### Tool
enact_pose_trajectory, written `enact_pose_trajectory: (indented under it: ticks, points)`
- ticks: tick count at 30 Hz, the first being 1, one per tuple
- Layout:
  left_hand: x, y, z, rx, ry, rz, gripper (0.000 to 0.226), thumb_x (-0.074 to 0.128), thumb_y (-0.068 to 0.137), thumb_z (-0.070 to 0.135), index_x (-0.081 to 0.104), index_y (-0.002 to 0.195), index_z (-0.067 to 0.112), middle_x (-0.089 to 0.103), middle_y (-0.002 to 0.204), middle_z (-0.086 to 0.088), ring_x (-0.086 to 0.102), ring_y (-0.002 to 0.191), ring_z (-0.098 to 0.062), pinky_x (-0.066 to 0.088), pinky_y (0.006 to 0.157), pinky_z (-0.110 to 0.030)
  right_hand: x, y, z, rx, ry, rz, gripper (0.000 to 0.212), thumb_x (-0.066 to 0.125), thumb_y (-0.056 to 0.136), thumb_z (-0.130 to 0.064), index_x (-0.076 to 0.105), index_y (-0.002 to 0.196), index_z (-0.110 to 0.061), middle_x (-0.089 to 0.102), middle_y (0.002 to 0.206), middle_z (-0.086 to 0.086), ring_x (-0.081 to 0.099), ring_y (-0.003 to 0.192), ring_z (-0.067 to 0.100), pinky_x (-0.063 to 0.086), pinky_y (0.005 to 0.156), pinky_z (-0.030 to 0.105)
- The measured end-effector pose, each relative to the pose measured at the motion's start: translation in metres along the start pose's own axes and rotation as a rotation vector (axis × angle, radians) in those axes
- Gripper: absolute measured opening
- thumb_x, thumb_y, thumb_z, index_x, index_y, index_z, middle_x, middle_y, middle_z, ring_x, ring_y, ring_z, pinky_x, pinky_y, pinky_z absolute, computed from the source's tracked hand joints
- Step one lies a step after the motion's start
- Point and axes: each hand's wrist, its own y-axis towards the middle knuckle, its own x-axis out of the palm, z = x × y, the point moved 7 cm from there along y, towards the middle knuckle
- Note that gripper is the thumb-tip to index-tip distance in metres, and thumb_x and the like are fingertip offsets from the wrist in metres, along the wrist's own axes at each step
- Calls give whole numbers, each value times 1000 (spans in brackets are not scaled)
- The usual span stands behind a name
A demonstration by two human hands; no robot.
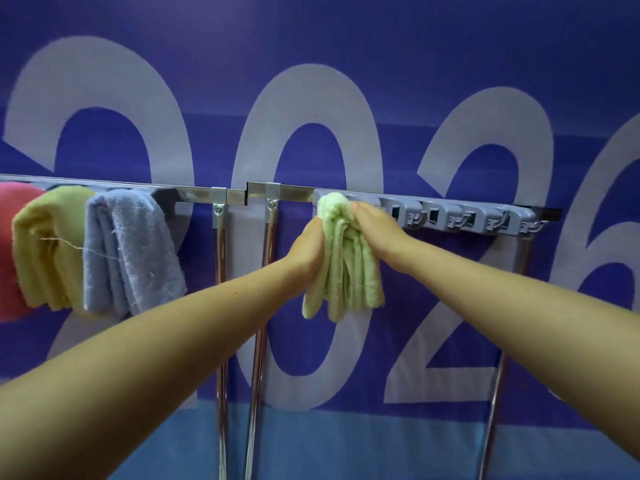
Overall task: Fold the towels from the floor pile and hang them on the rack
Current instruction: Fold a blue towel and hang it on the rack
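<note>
A folded pale green towel (341, 261) hangs at the left end of the right-hand rack (450, 216), a grey plastic strip of clip holders on a metal bar. My left hand (308, 247) grips the towel's left side just below the rack. My right hand (370, 220) holds its upper right part against the first holder. The towel's top bulges over the strip, and its folded layers hang down between my forearms.
On the left-hand rack (194, 194) hang a pink towel (14, 251), a yellow-green towel (48, 247) and a light blue towel (131, 251). Chrome legs (221, 306) stand below both racks. Behind is a blue banner with large white digits. Several clip holders to the right hold nothing.
</note>
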Motion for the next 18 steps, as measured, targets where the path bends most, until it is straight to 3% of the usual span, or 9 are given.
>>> enact_pose_trajectory:
  ticks: [3, 6, 8, 12, 18]
  points:
    - [-11, -16, 6, -33, -13, 65, 31, 41, 99, 27, 66, 83, 16, 70, 73, 3, 63, 67, -10, 46, 59, -23, -7, -17, 12, 21, 0, 73, 37, 35, 91, -41, 64, 101, -21, 66, 108, 2, 60, 105, 22, 46, 98, 46]
    - [-27, -30, 5, -74, 33, 126, 27, 35, 99, 27, 54, 82, 18, 60, 87, -3, 53, 81, -19, 42, 74, -31, -10, -49, 16, 9, 80, 243, 29, 40, 93, -32, 64, 105, -21, 64, 110, 1, 60, 102, 19, 49, 93, 42]
    - [-37, -43, 1, -88, 52, 168, 23, 36, 100, 25, 50, 83, 21, 56, 96, -1, 49, 89, -18, 42, 78, -33, -3, -79, 24, 13, 105, 330, 22, 42, 95, -24, 63, 100, -19, 63, 102, 0, 59, 92, 16, 50, 80, 35]
    - [-55, -85, -24, -156, -7, 210, 16, 42, 98, 15, 58, 98, 15, 61, 90, 0, 53, 74, -16, 42, 63, -25, 53, -144, 62, 173, 195, 267, 19, 47, 93, -15, 59, 79, -16, 56, 74, -5, 48, 68, 12, 38, 60, 25]
    - [-91, -155, -130, -400, 7, 261, 29, 40, 96, 10, 52, 70, 14, 58, 45, 4, 49, 43, -10, 37, 50, -20, 171, -254, 142, 460, 228, 59, 25, 52, 90, -12, 58, 67, -21, 57, 66, 0, 48, 63, 14, 36, 54, 25]
